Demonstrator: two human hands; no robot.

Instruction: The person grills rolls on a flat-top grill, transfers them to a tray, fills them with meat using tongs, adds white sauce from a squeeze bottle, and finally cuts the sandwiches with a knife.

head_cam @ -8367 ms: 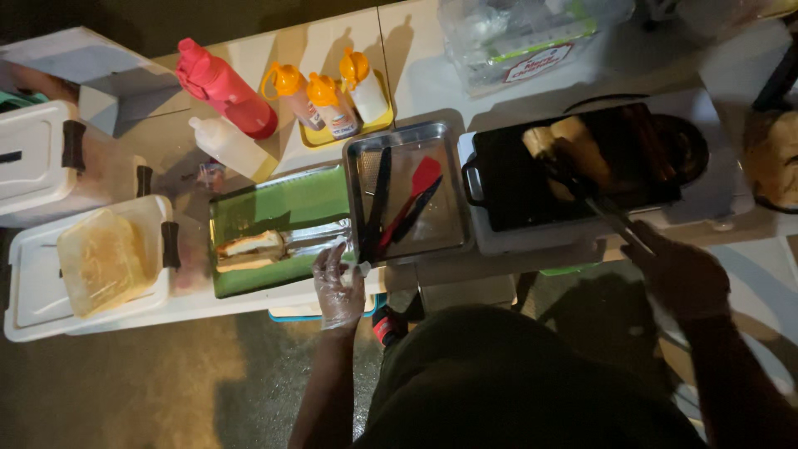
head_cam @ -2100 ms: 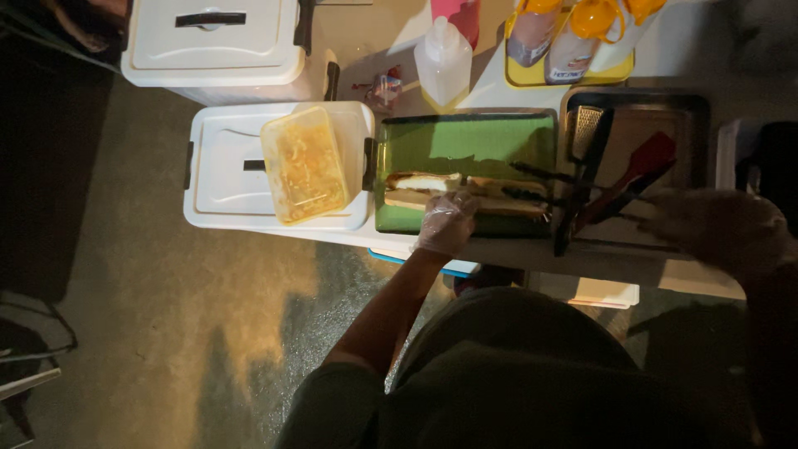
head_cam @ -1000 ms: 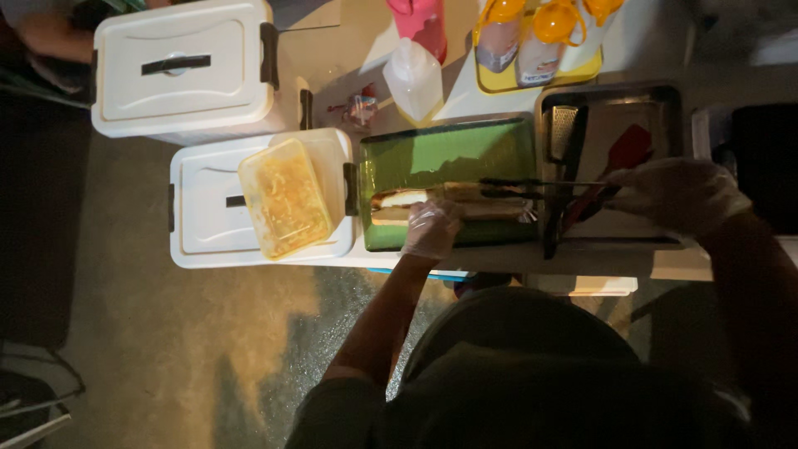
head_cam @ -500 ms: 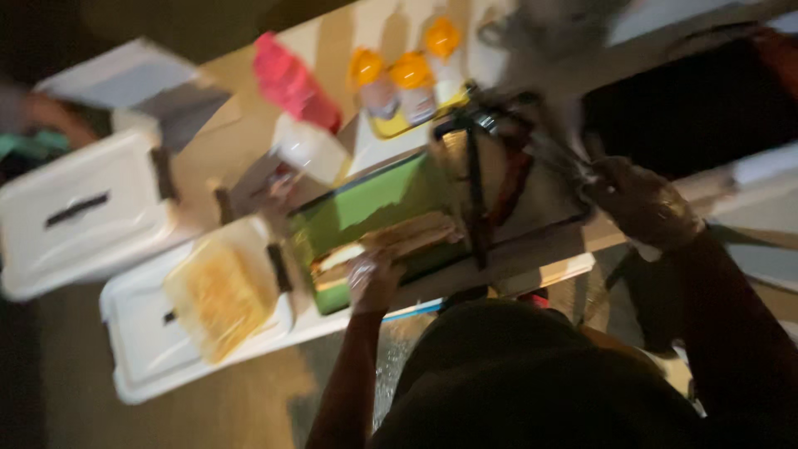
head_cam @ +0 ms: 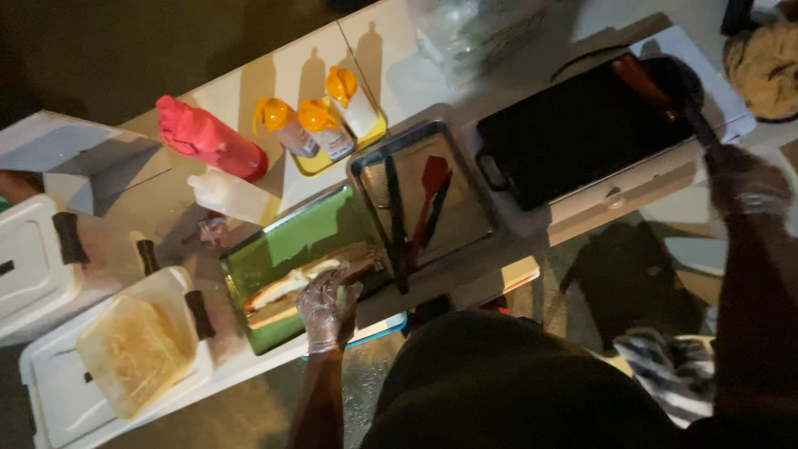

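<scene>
1. At the far left two white lidded bins stand side by side: one at nine o'clock, the other at eight o'clock, with a flat yellowish container lying on its lid.
2. Towards eleven o'clock a red squeeze bottle lies tilted on the tabletop, and a clear squeeze bottle lies just below it.
3. A yellow tray at twelve o'clock carries three orange-capped sauce bottles, standing close together.
4. A green tray sits left of centre; a split bun lies slantwise on it, pale inside.
5. The left hand, in a clear thin glove, rests on the near side of the bun at six o'clock from it, with the fingers spread and touching the bread; it presses rather than clamps.
6. Just right of the green tray a metal tray holds a dark pair of tongs and a red spatula, laid side by side.
7. At two o'clock a black griddle lies on a white base, its surface dark.
8. The right hand, gloved too, sits at the three o'clock edge, well apart from the left, closed around a dark handle that runs up toward the griddle's far corner. What the handle belongs to is too dark to tell.
9. A round brownish thing shows in the one o'clock corner, blurred.
</scene>
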